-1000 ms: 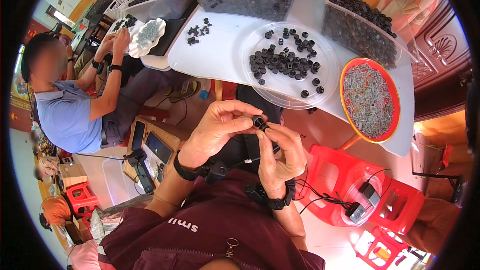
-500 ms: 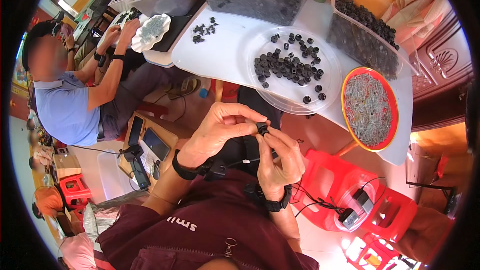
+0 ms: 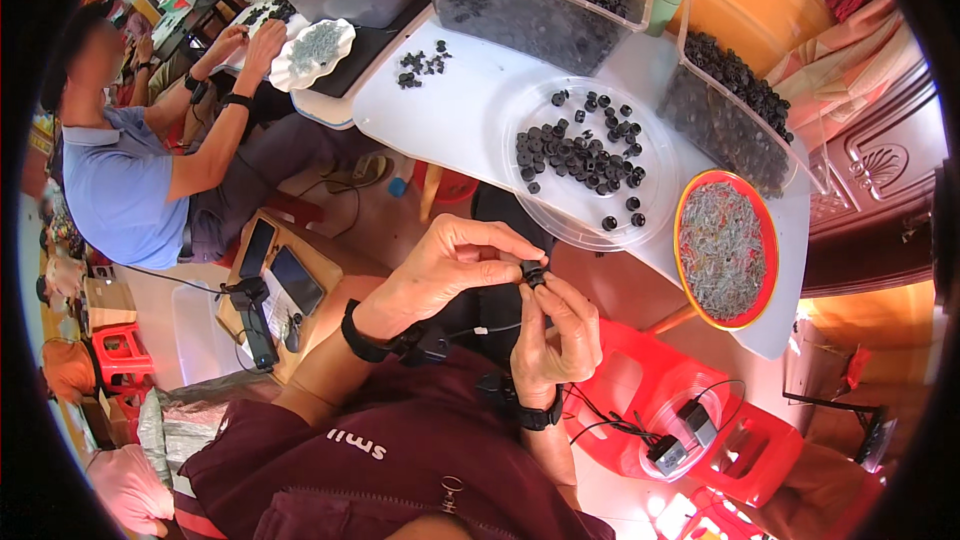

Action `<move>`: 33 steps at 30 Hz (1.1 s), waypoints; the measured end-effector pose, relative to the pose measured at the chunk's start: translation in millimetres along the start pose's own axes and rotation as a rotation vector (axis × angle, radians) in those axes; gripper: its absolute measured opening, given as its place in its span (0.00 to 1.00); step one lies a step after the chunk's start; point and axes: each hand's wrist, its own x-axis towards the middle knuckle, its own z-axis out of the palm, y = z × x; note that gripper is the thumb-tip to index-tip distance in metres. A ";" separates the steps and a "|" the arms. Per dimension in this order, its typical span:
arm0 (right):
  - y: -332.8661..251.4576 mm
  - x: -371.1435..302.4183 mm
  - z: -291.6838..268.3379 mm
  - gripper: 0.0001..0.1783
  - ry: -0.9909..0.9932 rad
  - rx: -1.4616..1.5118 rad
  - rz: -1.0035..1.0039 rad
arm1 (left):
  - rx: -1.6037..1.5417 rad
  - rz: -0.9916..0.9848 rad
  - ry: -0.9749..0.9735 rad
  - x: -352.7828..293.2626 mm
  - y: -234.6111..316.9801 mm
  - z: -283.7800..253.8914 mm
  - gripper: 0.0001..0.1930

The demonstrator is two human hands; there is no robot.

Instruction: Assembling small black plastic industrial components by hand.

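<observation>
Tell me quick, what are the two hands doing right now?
Left hand: closed, fingertips pinching the small black part.
Right hand: closed, fingers pinching the same small black part.

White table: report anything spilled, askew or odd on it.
A few small black parts lie loose on the white table, outside the clear round tray and the bins. Nothing looks damaged or tipped.

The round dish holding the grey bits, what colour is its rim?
Orange-red rim, clearest in the head view.

Small black part (image 3: 533,272) between the hands, black pieces on a clear plate (image 3: 560,215), orange-rimmed bowl (image 3: 757,230) of grey bits, white table (image 3: 450,115), red stool (image 3: 640,380), maroon shirt (image 3: 400,470)
</observation>
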 end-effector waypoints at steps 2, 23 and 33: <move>1.8 -0.6 0.1 0.13 0.005 -0.004 -0.020 | -0.006 0.012 -0.007 0.6 -0.2 0.2 0.11; 1.1 0.8 0.3 0.14 0.040 -0.036 -0.103 | -0.030 0.035 -0.018 2.8 0.0 4.3 0.11; 0.2 -0.6 -1.1 0.13 0.031 -0.066 -0.115 | -0.024 -0.056 0.028 2.9 4.4 7.0 0.09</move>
